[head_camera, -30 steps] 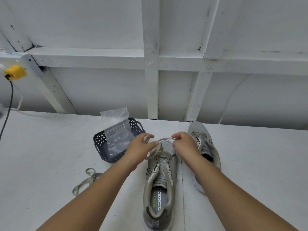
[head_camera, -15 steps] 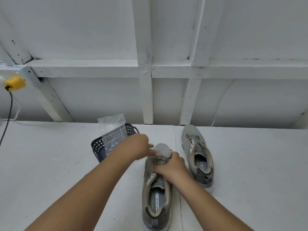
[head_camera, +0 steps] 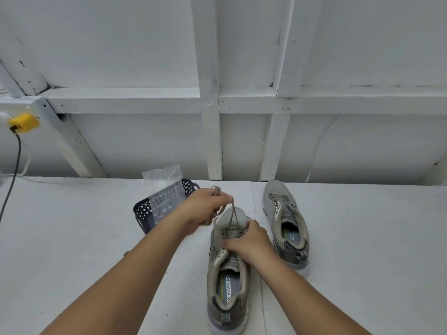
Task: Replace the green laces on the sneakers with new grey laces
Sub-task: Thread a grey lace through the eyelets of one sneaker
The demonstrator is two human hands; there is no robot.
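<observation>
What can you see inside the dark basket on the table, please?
A clear plastic bag stands in the dark basket and sticks up above its rim. The bag's contents are unclear, and the left hand and forearm cover the basket's near right part.

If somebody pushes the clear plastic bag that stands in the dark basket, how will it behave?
The clear plastic bag probably is very light and floppy: it is thin, creased, and leans on the dark perforated basket. A push would likely crumple or tip it instead of sliding it. Its glossy film may feel slippery.

white table [head_camera: 72, 238] — 2 sneakers [head_camera: 227, 274] [head_camera: 286, 223], dark basket [head_camera: 145, 212] on it.
</observation>
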